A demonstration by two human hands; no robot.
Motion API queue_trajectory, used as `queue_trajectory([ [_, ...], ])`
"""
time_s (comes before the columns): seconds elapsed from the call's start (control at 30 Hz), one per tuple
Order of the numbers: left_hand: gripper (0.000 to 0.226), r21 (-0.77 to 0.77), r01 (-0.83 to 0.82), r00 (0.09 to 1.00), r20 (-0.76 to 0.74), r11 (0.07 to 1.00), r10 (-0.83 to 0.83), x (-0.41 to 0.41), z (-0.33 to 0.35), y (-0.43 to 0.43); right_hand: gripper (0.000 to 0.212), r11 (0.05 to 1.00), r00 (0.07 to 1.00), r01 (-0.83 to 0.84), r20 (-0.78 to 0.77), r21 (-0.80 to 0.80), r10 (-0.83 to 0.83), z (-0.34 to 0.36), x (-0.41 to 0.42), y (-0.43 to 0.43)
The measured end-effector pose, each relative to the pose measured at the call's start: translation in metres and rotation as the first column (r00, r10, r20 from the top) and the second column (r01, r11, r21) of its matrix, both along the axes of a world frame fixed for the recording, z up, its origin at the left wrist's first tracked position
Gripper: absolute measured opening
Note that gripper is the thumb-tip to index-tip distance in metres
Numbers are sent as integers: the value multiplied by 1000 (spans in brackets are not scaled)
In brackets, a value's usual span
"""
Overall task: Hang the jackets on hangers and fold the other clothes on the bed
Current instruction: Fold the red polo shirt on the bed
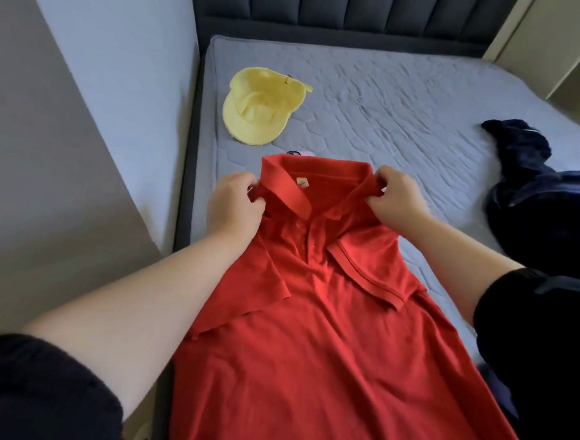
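Observation:
A red polo shirt (326, 325) lies front side up along the near part of the bed (410, 101), its collar pointing toward the headboard. Both short sleeves are folded in over the chest. My left hand (236, 204) pinches the shirt at the left shoulder beside the collar. My right hand (398, 196) pinches the right end of the collar. A dark navy garment (541, 196) lies crumpled at the right side of the mattress.
A yellow cap (260, 106) rests upside down near the bed's far left corner. A small pink thing (303, 153) peeks out just beyond the collar. The dark padded headboard (347, 14) stands at the back, a wall runs along the left.

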State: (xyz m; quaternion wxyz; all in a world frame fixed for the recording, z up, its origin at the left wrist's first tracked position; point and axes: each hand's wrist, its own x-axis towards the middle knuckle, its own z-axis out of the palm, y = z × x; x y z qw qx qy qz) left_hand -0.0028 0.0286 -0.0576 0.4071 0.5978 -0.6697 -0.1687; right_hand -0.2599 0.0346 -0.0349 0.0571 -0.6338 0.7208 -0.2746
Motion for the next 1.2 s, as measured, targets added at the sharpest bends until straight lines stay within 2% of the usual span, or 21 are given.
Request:
queue_trajectory([
  [0.1,17,-123,-11,1000,-1,992,11,4,-14,52,18,997,997,-47,-63,-54,43,-6,-7,53],
  [0.2,21,-201,2,996,85,980,15,10,-40,107,7,976,976,-189,-136,-111,173,-18,-10,117],
  [0.27,26,-192,-3,989,141,981,30,15,-58,141,16,965,946,-253,-229,-74,230,-37,-16,154],
  [0.33,37,-103,-44,989,136,994,57,16,-67,167,15,986,942,-167,-297,-4,158,-62,-22,183],
  [0.37,39,-26,-71,991,111,997,73,14,-68,174,23,997,961,-79,-265,20,82,-73,-24,194],
  [0.43,28,208,-144,989,-3,967,148,6,-64,181,23,988,987,156,-26,17,-156,-89,-26,208],
  [0.47,18,359,-185,970,-85,915,229,1,-59,181,17,956,947,290,130,46,-294,-91,-24,211],
  [0.5,15,519,-185,936,-165,835,311,-4,-55,180,13,912,872,377,271,159,-408,-91,-21,211],
  [0.57,31,735,-76,891,-253,673,377,-12,-52,180,25,829,659,308,524,466,-539,-91,-13,205],
  [0.63,37,801,35,865,-323,597,383,-16,-52,180,30,799,447,198,673,568,-590,-92,-6,200],
  [0.67,37,810,80,819,-386,581,425,-18,-51,181,29,795,404,183,693,578,-597,-93,-4,199],
  [0.77,19,794,180,610,-553,581,568,-19,-49,178,20,804,371,154,721,574,-586,-91,0,195],
  [0.83,17,761,305,480,-642,572,598,-16,-46,180,19,852,322,194,788,487,-524,-89,1,192],
  [0.87,19,729,391,457,-683,562,569,-13,-45,181,22,872,294,242,824,426,-484,-88,2,191],
  [0.9,21,699,453,463,-715,553,524,-10,-47,184,25,878,298,291,836,380,-461,-88,1,192],
  [0.97,24,725,447,602,-677,525,423,-6,-54,187,26,860,354,321,791,398,-498,-93,0,198],
  [1.0,19,766,388,682,-613,513,398,-5,-57,188,23,847,362,293,769,444,-528,-96,0,202],
  [1.03,9,800,317,741,-544,509,394,-4,-56,188,19,829,326,255,763,498,-558,-101,-1,205],
  [1.07,12,822,240,785,-477,516,395,-3,-54,187,14,813,271,230,768,534,-581,-105,-2,206],
  [1.13,39,803,33,918,-259,595,300,0,-51,180,16,797,216,247,771,550,-599,-106,-4,202],
  [1.2,55,652,-175,972,-6,738,236,4,-46,173,25,796,265,293,755,530,-600,-107,-6,194],
])
